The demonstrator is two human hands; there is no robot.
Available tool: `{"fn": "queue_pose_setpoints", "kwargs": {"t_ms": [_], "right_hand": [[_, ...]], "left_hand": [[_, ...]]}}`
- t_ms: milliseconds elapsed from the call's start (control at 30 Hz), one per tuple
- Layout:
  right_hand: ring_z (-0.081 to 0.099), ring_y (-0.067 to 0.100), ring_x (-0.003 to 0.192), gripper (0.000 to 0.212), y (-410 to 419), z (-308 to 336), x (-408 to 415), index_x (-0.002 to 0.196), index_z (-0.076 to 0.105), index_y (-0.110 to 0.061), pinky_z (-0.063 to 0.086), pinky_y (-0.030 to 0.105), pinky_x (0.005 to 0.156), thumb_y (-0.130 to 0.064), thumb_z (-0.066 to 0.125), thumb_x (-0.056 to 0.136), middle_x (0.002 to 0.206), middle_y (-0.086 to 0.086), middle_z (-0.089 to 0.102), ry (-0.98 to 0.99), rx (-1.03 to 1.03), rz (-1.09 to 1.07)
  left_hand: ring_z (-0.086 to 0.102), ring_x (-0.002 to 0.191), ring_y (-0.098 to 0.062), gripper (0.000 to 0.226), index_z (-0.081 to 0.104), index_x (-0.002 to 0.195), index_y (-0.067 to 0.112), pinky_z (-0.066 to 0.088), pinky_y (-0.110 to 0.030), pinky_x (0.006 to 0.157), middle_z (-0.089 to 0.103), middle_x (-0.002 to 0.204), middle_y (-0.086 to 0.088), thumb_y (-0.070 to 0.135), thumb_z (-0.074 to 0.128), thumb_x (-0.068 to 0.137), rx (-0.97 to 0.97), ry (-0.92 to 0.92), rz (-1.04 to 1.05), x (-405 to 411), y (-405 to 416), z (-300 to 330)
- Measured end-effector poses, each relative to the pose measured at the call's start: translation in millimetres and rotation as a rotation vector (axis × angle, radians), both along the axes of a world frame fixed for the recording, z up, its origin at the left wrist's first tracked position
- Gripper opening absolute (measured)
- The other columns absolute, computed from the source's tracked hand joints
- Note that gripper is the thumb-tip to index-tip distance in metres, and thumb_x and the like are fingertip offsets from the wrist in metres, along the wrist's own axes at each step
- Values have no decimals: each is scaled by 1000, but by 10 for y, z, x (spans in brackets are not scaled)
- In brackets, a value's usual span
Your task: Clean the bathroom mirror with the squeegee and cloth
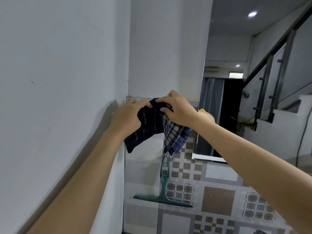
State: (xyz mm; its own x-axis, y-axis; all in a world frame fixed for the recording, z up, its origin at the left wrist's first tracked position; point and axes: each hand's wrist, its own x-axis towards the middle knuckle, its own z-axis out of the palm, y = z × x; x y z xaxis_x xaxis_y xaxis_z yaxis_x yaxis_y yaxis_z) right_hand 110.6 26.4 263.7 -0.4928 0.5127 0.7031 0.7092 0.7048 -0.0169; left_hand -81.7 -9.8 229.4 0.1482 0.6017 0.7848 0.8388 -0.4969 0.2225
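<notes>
Both my hands hold a dark blue plaid cloth [152, 127] up in front of the tiled wall, at its top edge. My left hand [126, 117] grips the cloth's left part and my right hand [179, 112] pinches its upper right part. The rest of the cloth hangs down between them. Below the cloth, a green squeegee [163, 198] hangs by its handle from a hook [166, 158] on the tiles, blade at the bottom. The mirror [219, 98] is on the wall to the right, behind my right forearm.
A plain white wall [59, 81] runs close along the left. Patterned brown and grey tiles [217, 200] cover the wall below the mirror. The mirror shows a staircase with a glass railing [276, 73], a dark doorway and a grey curtain. Something yellow [203, 111] shows at my right wrist.
</notes>
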Motion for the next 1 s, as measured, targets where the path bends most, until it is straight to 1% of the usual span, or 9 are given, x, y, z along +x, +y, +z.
{"fn": "queue_pose_setpoints", "kwargs": {"t_ms": [100, 233, 300, 367, 500, 633, 800, 933, 1000], "right_hand": [[46, 16, 81, 38, 124, 141, -87, 132, 56, -21, 47, 31, 69, -19, 59, 93, 101, 2, 39, -64, 11, -28], [45, 15, 82, 42, 269, 184, -210, 130, 56, -25, 39, 24, 58, -34, 63, 90, 105, 1, 35, -67, 39, -77], [47, 18, 83, 42, 326, 156, -230, 128, 58, -24, 42, 28, 61, -36, 64, 89, 106, 3, 36, -42, 44, -83], [48, 20, 84, 38, 361, 101, -217, 126, 59, -24, 47, 32, 65, -36, 62, 90, 108, 5, 37, -15, 26, -93], [46, 24, 96, 33, 392, -74, -204, 124, 59, -20, 50, 38, 77, -31, 56, 94, 107, 5, 37, 34, 6, -121], [37, 29, 109, 31, 384, -255, -290, 122, 60, -14, 37, 40, 89, -28, 51, 96, 114, 9, 47, 110, 20, -192], [51, 30, 109, 29, 362, -469, -393, 122, 60, -11, 42, 36, 88, -16, 51, 95, 111, 8, 64, 406, -65, -46], [55, 26, 111, 34, 209, -531, -373, 130, 54, -8, 46, 34, 92, -11, 51, 96, 116, 9, 65, 504, -114, -2], [53, 26, 116, 39, 139, -565, -352, 134, 50, -7, 45, 34, 97, -10, 51, 95, 124, 10, 61, 461, -118, -4]], "left_hand": [[49, 81, -17, 64, 52, 127, 34, 46, -30, 60, 43, 106, 3, -7, 42, 80, -27, -14, 78, -42, 134, 45], [48, 79, -18, 48, 53, 131, 25, 48, -34, 65, 45, 106, -5, 6, 43, 88, 20, -77, 130, -34, 302, 99], [49, 80, -19, 36, 56, 128, 22, 49, -35, 66, 47, 107, -7, 23, 50, 92, 54, -88, 141, -6, 379, 81], [54, 86, -21, 35, 57, 126, 23, 49, -35, 69, 49, 112, -6, 30, 54, 92, 32, -112, 131, 21, 451, 25], [56, 89, -23, 32, 58, 124, 23, 53, -41, 72, 50, 113, -4, 24, 54, 92, 23, -201, 86, 83, 516, -142], [57, 86, -26, 29, 58, 121, 19, 53, -45, 73, 51, 112, -6, 20, 53, 93, 24, -312, 54, 135, 502, -253], [56, 85, -27, 30, 56, 122, 18, 52, -42, 75, 49, 112, -10, 14, 49, 93, 2, -394, 35, 212, 477, -348], [43, 116, -31, 37, 53, 130, 18, 40, -32, 93, 39, 128, -15, 12, 46, 94, -45, -416, 46, 240, 431, -450], [25, 131, -35, 39, 48, 135, 19, 28, -40, 105, 28, 142, -18, 18, 44, 96, -109, -425, 93, 275, 391, -492]]}}
